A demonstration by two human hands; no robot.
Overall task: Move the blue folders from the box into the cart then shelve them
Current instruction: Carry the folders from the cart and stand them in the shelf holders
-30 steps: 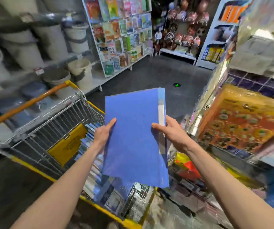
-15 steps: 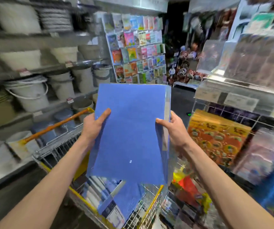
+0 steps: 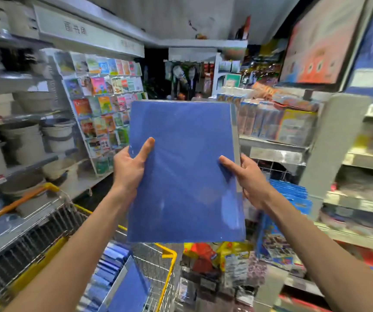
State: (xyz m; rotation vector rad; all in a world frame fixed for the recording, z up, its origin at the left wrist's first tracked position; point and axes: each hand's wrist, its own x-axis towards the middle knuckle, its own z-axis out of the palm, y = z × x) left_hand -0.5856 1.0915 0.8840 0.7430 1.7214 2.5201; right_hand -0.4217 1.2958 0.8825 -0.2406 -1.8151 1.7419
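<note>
Our left hand (image 3: 129, 170) grips the left edge of the pack of blue folders (image 3: 185, 176), with the thumb laid flat across the front face and the fingers hidden behind it. Our right hand (image 3: 248, 179) does the same on the right edge, thumb on the front and fingers wrapped round the back.

We take it by both sides at about mid-height because the pack looks thick and glossy, probably film-wrapped. A pale band down its right side shows several folders' worth of depth, so a one-handed pinch would likely let it slip or sag.

We hold it upright with its face toward us, raised clear above the wire cart (image 3: 168, 260) and touching neither cart nor shelving. Below, the other blue folders (image 3: 113, 264) lie stacked in the cart. From that we judge the move out of the box is largely done and the shelving step is in hand.

The metal shelf (image 3: 273, 146) on our right, stocked with packaged goods, shows just past the pack's right edge, with blue hanging packs (image 3: 291, 195) under it. That side is blurred, so we cannot tell which slot the folders belong in. On the left, a card rack (image 3: 104, 104) and grey buckets (image 3: 58, 134) stand well apart from the pack.
</note>
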